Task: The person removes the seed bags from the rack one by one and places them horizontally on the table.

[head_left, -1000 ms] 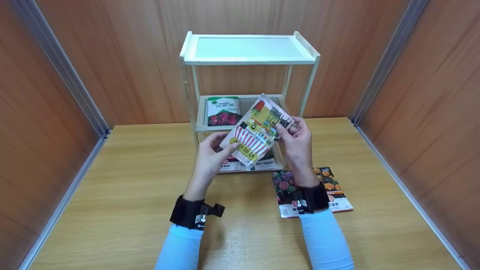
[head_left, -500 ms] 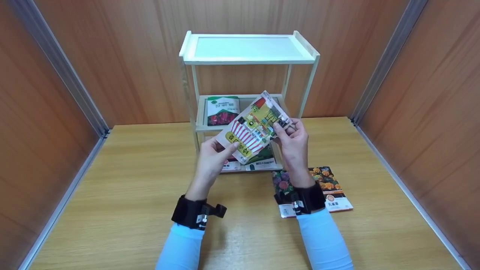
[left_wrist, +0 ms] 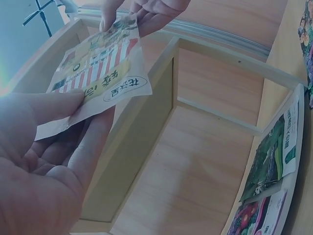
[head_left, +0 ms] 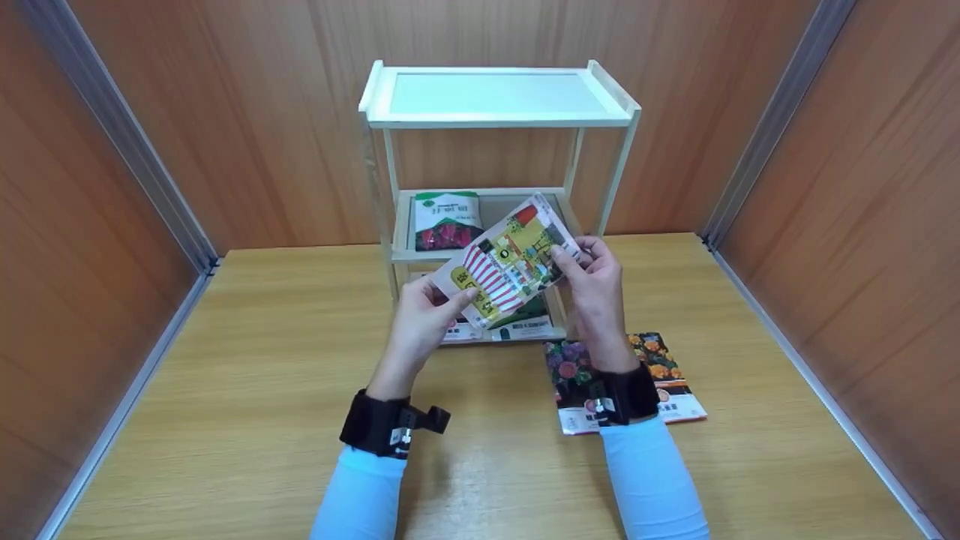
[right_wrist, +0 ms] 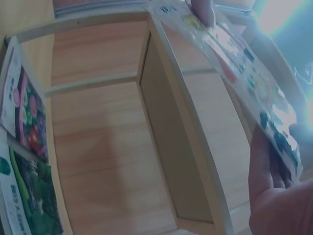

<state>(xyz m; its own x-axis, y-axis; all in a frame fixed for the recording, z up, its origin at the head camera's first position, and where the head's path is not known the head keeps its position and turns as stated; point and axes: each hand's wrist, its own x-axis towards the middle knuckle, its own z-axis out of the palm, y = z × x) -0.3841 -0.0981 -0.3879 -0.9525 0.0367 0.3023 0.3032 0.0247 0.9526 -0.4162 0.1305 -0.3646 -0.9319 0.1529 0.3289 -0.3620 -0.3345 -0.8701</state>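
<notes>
Thumb and fingers of your left hand [head_left: 420,311], left of centre, pinch the near-left end of a striped packet [head_left: 499,266], parted only by its thickness. Behind, a green-and-white packet [head_left: 448,221] lies on the middle shelf [head_left: 495,206], its characters too small to read. Your left wrist view shows an oval label [left_wrist: 128,84] beginning 花; your right wrist view, at left, bares bottom-shelf packets [right_wrist: 35,193] partly covered in the head view. Your right hand [head_left: 598,277] pinches the striped packet's right edge, thumb on its face. Flower packets [head_left: 568,371] lie lower right.
</notes>
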